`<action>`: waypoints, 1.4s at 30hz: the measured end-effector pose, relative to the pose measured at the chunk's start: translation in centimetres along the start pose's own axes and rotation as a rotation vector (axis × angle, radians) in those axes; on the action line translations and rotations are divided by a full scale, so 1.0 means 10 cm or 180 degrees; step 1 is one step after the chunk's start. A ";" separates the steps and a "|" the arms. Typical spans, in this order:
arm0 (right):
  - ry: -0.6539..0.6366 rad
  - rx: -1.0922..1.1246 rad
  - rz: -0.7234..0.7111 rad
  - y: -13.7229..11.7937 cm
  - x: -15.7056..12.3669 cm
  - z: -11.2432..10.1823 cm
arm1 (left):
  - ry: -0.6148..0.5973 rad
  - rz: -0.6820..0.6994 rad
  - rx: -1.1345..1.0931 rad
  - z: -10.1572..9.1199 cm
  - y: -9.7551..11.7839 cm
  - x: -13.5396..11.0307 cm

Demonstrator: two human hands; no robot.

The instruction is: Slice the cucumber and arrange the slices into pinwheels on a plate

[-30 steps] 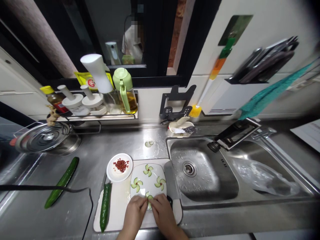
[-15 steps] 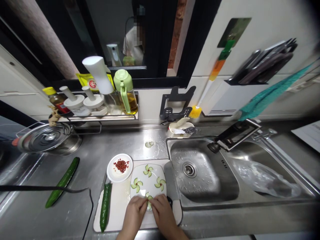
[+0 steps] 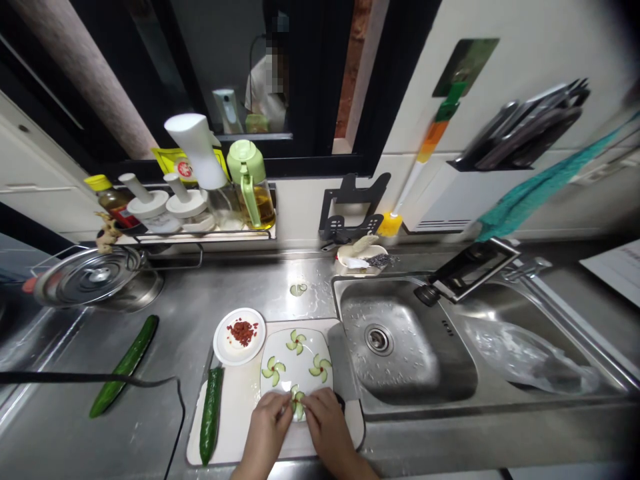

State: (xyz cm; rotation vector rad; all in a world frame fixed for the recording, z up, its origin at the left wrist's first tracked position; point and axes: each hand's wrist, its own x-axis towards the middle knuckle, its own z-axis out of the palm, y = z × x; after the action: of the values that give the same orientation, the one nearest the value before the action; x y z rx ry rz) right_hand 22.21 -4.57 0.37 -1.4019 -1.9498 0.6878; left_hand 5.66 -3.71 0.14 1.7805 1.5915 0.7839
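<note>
My left hand (image 3: 265, 428) and my right hand (image 3: 326, 424) meet at the near edge of a white square plate (image 3: 306, 360), fingertips pinched on thin cucumber slices (image 3: 297, 402) arranged like a flower. Three other cucumber flowers (image 3: 297, 341) lie on the plate. The plate rests on a white cutting board (image 3: 235, 417). A cut cucumber (image 3: 211, 413) lies along the board's left side. A small round dish of red berries (image 3: 239, 335) sits just beyond the board's far left corner.
A whole cucumber (image 3: 125, 366) and a black cable (image 3: 90, 380) lie on the steel counter to the left. A pot lid (image 3: 87, 275) and condiment rack (image 3: 195, 200) stand at the back left. The sink (image 3: 400, 340) with faucet (image 3: 470, 267) lies right.
My fingers have shifted slightly on the nearest cucumber slices, spreading them a little; everything else is unchanged.
</note>
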 end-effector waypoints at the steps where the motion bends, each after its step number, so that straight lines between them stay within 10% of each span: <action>1: 0.0055 0.0003 0.0005 0.01 0.00 0.00 | 0.0049 -0.0037 -0.0025 -0.01 -0.01 0.00; 12: 0.0786 -0.0321 0.0778 0.24 0.03 -0.21 | 0.0777 -0.1018 0.0247 -0.33 -0.19 0.04; 19: 0.0926 -0.0440 0.1129 0.37 0.04 -0.18 | 0.0147 -0.1668 -0.0109 -0.31 -0.28 0.03; 42: 0.0546 0.0863 0.2125 0.29 0.29 -0.30 | 0.0127 -0.1879 -0.1831 -0.25 -0.23 0.11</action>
State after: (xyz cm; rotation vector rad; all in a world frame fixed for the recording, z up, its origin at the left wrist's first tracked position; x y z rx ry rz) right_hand 25.62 -0.83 0.80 -1.8665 -1.1842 1.0404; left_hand 2.34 -2.26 -0.02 0.8357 1.5847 0.8646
